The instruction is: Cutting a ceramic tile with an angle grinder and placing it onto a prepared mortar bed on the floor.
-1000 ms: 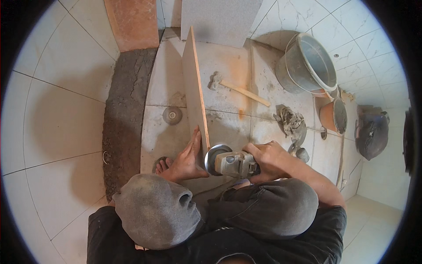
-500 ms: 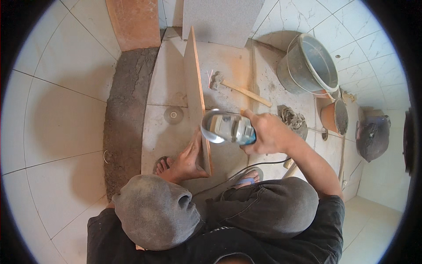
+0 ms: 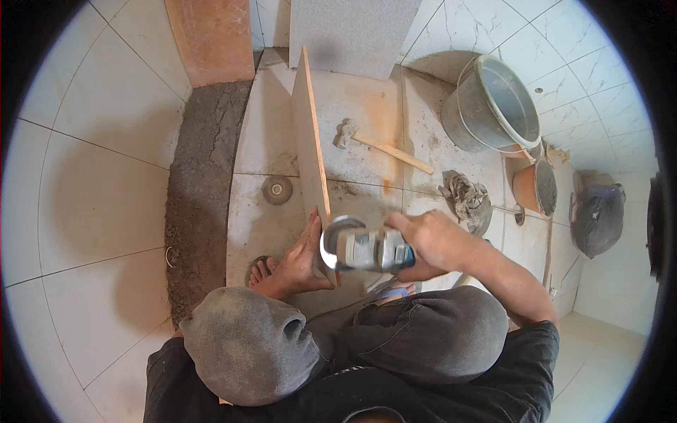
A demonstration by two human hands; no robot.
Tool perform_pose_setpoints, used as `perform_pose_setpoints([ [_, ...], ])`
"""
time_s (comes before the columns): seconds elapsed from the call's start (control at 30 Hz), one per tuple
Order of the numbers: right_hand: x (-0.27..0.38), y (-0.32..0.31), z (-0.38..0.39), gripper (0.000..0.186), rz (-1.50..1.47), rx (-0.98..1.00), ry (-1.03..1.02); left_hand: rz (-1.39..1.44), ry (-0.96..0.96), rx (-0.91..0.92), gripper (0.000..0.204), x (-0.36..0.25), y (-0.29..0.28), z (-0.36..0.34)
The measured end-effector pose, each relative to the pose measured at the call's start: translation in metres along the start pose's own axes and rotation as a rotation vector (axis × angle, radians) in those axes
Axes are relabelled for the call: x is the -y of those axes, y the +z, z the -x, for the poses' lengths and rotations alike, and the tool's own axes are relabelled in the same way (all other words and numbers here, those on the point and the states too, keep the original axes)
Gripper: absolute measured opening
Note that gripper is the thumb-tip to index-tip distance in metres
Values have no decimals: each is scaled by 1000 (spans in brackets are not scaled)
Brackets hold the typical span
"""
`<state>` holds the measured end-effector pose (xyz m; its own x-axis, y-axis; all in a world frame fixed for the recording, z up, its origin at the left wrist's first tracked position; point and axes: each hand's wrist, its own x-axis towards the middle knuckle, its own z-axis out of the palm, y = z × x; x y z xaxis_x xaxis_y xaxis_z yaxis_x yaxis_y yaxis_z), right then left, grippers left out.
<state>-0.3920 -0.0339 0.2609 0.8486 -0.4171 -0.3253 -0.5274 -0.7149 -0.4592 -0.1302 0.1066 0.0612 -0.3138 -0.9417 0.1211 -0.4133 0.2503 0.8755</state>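
Grinder (image 3: 363,248) (right hand (image 3: 436,243) holding) meets tile (image 3: 310,141).
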Motion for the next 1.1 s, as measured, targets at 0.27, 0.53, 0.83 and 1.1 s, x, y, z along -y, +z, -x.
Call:
perform_pose_setpoints([
  [0.27, 0, 2, -3, 64, 77, 97, -6, 14, -24, -13, 151, -3, 1, 2],
  [0.53, -21, -17, -41, 59, 57, -170, 248, 23, -63, -14, 143, -6, -5, 3],
  [0.83, -9, -11, -10, 57, -148, -121, 186, 23, -39, -30, 143, -5, -5, 2],
  [1.1, -3, 8, 20, 68, -67, 39, 37, 4, -41, -21, 150, -3, 0, -1],
])
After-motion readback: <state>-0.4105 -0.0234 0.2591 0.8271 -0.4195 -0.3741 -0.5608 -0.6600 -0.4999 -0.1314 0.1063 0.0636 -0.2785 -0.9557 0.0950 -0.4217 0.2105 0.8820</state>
